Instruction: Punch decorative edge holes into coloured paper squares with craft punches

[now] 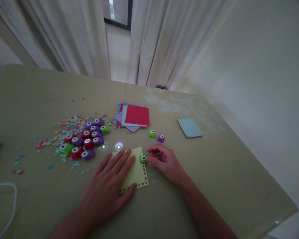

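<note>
A pale yellow square of paper [137, 174] lies on the table, with small star and heart holes along its right and bottom edges. My left hand [109, 179] rests flat on it, fingers spread, hiding its left part. At the paper's upper right edge sits a green paper punch [143, 159] with a star on its top. My right hand [165, 162] has its thumb and fingertips closed at the right side of this punch. Just beyond that hand stand another green punch [152, 133] and a purple punch [160, 138].
Several red, purple and green punches [88, 143] cluster at left among scattered paper confetti [72, 124]. Behind the paper lies a stack of coloured sheets [137, 115]. A light blue card [190, 127] with a punched border lies at right. A white cable [15, 199] curves at lower left.
</note>
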The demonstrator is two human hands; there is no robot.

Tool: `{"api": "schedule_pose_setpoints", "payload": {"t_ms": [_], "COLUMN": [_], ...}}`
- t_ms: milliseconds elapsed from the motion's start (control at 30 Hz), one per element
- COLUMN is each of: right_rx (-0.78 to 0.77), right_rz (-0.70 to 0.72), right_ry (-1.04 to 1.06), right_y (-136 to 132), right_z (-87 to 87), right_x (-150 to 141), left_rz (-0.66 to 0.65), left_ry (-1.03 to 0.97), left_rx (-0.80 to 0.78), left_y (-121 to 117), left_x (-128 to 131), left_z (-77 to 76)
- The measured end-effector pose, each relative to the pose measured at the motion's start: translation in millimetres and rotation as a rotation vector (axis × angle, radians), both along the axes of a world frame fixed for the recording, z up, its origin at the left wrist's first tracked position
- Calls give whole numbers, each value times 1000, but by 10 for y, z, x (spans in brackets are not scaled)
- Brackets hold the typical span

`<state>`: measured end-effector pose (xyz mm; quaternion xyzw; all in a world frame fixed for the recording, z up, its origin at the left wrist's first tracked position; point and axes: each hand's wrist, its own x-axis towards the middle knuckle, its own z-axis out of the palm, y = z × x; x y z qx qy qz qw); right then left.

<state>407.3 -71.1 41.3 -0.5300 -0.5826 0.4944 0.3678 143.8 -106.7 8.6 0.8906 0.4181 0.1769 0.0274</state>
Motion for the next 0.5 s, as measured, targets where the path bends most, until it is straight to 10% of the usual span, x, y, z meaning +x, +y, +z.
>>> {"api": "schedule_pose_setpoints", "payload": {"t_ms": [500], "right_rx": [-308], "right_rz": [153], "right_ry": [-173], "right_y": [373], "right_z": [126], "right_x": [-25], "left_rz": [14], "left_ry": [-63], "left_rx": [19], "left_y": [4], "left_x": [30], "left_z": [-73]}}
